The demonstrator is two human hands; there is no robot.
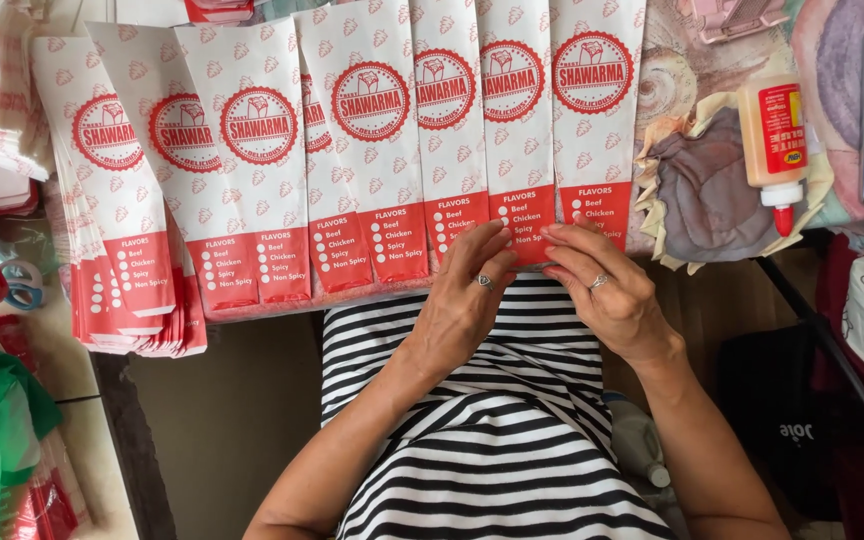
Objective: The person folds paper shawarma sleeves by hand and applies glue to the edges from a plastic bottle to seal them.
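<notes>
The paper sleeves (pixel 512 130) look thin, smooth and matt white with red print, the glue bottle (pixel 774 130) is glossy plastic with a red tip, the rag (pixel 707 190) under it is soft, crumpled cloth (dull grey), and the striped garment (pixel 492 440) is a matt knit.

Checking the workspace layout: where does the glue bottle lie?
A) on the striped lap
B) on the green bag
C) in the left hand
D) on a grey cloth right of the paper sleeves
D: the glue bottle lies on the grey cloth, right of the paper sleeves, apart from both hands.
</notes>
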